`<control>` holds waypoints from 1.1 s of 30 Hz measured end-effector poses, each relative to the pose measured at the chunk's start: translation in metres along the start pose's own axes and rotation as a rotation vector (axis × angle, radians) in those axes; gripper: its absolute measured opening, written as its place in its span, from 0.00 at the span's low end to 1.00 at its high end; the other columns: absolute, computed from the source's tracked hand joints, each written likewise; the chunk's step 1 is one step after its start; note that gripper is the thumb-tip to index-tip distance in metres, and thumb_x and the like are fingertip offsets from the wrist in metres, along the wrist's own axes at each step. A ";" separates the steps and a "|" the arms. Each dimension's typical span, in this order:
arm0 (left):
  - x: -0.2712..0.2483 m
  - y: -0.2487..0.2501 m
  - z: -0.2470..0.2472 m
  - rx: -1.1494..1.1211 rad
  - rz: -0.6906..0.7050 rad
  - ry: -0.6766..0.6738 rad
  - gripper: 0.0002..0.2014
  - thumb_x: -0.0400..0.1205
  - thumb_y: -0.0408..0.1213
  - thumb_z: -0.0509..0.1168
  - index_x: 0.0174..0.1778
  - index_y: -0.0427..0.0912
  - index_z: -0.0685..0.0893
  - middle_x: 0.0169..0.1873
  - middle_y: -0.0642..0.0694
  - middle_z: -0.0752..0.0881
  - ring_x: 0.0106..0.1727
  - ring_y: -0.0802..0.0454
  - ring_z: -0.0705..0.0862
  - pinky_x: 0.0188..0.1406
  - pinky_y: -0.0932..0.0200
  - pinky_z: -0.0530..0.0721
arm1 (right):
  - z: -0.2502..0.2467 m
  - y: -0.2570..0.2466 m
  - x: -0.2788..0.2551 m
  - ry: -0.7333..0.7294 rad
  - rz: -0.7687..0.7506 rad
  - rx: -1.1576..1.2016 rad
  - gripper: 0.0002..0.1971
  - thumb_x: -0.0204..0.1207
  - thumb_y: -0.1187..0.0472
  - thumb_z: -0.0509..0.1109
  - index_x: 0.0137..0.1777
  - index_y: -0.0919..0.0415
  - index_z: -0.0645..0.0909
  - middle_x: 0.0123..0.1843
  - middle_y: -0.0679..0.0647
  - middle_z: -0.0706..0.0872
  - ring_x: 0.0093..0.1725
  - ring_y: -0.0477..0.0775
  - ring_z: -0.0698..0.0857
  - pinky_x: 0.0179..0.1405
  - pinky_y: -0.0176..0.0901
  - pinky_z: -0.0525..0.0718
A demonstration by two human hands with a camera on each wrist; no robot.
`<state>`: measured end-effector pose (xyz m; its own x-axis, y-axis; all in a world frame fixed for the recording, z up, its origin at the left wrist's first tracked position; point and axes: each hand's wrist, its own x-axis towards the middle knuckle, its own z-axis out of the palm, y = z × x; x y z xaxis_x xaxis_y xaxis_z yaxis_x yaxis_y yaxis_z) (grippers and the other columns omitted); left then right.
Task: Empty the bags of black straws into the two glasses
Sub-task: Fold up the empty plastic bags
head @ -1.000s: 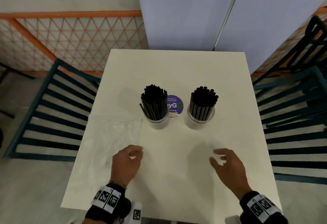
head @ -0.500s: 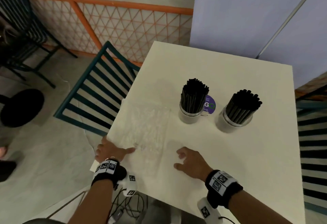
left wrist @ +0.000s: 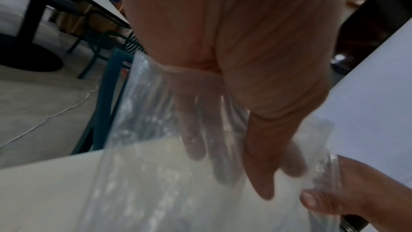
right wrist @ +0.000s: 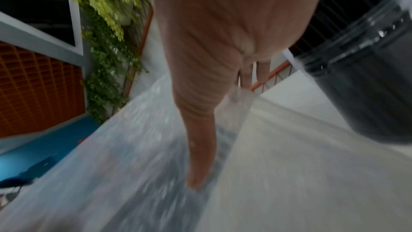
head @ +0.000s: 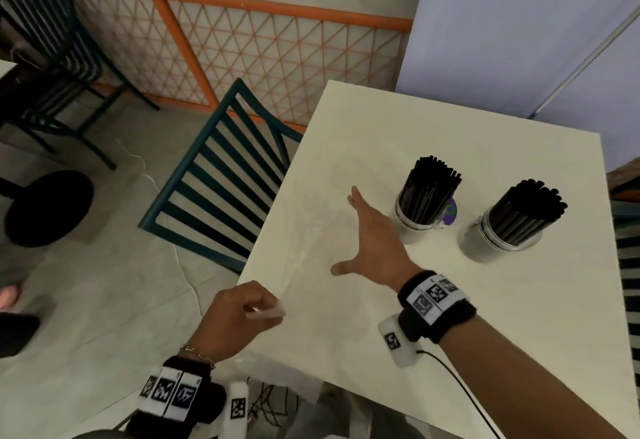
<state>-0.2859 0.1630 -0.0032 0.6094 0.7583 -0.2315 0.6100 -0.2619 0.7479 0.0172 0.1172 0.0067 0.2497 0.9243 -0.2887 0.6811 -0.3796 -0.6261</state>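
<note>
Two glasses stand on the white table [head: 485,334], both packed with upright black straws: the left glass [head: 412,227] and the right glass [head: 485,244]. An empty clear plastic bag [head: 311,217] lies flat on the table's left part. My left hand [head: 266,310] grips the bag's near edge at the table corner; in the left wrist view its fingers [left wrist: 200,138] show through the plastic bag [left wrist: 144,183] with the thumb on top. My right hand [head: 363,230] lies open on the bag, fingers spread, just left of the left glass. The right wrist view shows straight fingers [right wrist: 200,156] on the plastic.
A teal slatted chair [head: 221,175] stands against the table's left side. A dark chair [head: 52,57] and a black round base [head: 45,206] are farther left. An orange lattice fence [head: 259,47] runs behind. A purple sticker [head: 451,211] sits between the glasses. Cables [head: 270,404] hang below the near edge.
The head view has swung further left. My left hand went from lying flat at the table's edge to gripping the bag's near edge. My right hand reached forward onto the bag, fingers spread.
</note>
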 end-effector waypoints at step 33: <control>0.038 -0.025 0.150 -0.135 0.179 -0.366 0.25 0.78 0.36 0.82 0.51 0.80 0.92 0.57 0.73 0.92 0.71 0.71 0.85 0.86 0.56 0.74 | 0.024 0.224 -0.253 0.139 0.120 -0.108 0.39 0.53 0.85 0.77 0.60 0.48 0.93 0.58 0.47 0.92 0.59 0.57 0.93 0.56 0.35 0.86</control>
<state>-0.2020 0.1086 -0.1242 0.8541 0.4394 -0.2781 0.4214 -0.2714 0.8653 0.0902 -0.2028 -0.0776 0.4213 0.8721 -0.2489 0.7087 -0.4879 -0.5096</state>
